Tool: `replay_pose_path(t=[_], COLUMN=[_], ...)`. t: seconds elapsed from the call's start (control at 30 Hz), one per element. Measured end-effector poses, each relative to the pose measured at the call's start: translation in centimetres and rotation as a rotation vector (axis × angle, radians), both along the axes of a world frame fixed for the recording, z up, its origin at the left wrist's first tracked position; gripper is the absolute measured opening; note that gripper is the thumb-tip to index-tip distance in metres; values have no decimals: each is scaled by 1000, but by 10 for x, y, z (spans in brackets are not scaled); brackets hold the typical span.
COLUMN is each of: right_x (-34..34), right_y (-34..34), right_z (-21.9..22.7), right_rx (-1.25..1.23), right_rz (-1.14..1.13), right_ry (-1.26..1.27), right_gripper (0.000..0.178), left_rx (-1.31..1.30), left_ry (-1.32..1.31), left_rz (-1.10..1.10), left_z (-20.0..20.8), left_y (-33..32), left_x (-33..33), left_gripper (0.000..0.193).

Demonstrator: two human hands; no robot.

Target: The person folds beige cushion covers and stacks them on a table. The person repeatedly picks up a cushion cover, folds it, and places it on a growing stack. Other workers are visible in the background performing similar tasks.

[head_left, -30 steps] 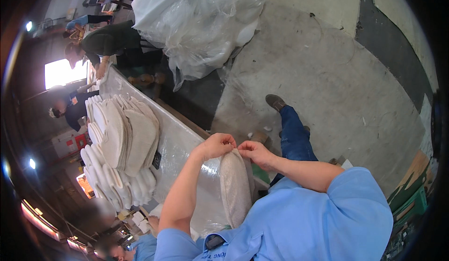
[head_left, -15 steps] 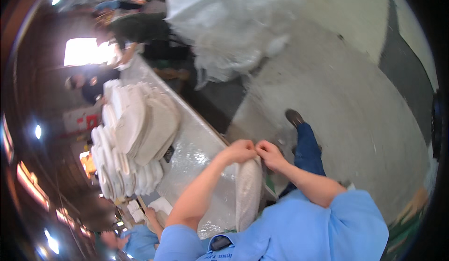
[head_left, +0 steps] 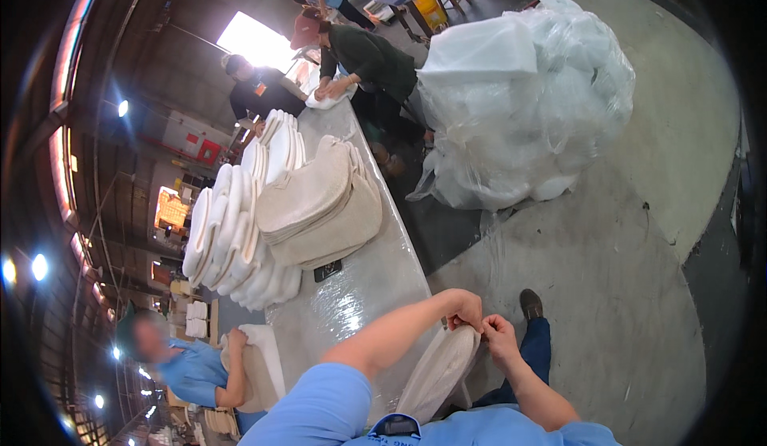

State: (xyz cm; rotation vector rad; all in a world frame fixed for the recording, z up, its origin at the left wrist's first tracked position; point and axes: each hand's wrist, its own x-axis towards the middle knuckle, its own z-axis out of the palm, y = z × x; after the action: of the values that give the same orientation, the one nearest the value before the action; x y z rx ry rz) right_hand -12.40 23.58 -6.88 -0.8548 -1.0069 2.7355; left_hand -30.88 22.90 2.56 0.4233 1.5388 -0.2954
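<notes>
A beige padded fabric piece point(head_left: 438, 364), probably a cushion cover, stands on edge against my front, beside the table's near corner. Its upper end is pinched by my left hand point(head_left: 465, 310), with the fingers bent down onto the edge. Close beside it, my right hand point(head_left: 498, 336) is closed too, thumb and fingers together at the same tip of the fabric. The fingertips nearly touch, and whatever small detail lies between them is hidden.
A plastic-covered table point(head_left: 363, 286) carries stacked beige covers point(head_left: 319, 206), folded white padding point(head_left: 232, 238) and a small black object point(head_left: 327, 271). A large clear-wrapped white bundle point(head_left: 519, 110) stands on the floor beyond. Co-workers point(head_left: 204, 370) stand along the table.
My view has swung, so the table, stacks and wrapped bundle sit farther right and lower. The fabric piece now shows more of its broad face; both hands stay at its tip.
</notes>
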Motion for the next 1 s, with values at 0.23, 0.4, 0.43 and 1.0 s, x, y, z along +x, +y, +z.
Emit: replay_pose_path(t=[0.23,0.4,0.43,1.0], right_x=[31,36,32,9], right_y=[-29,-71,-71,-69], right_z=[-9,10,17,18], right_rx=[-250,-584,-593,-498], right_rz=[-99,-119,-155,-128], right_ry=[-121,-305,-297,-302], right_gripper=[30,52,54,33], left_rx=[156,322,325,499], left_ry=[-57,50,66,167], left_rz=[15,113,135,280], left_z=[-4,-9,-13,-20], left_y=[-11,-34,-39,-64], left_x=[-1,6,7,9], left_gripper=[18,20,20,28])
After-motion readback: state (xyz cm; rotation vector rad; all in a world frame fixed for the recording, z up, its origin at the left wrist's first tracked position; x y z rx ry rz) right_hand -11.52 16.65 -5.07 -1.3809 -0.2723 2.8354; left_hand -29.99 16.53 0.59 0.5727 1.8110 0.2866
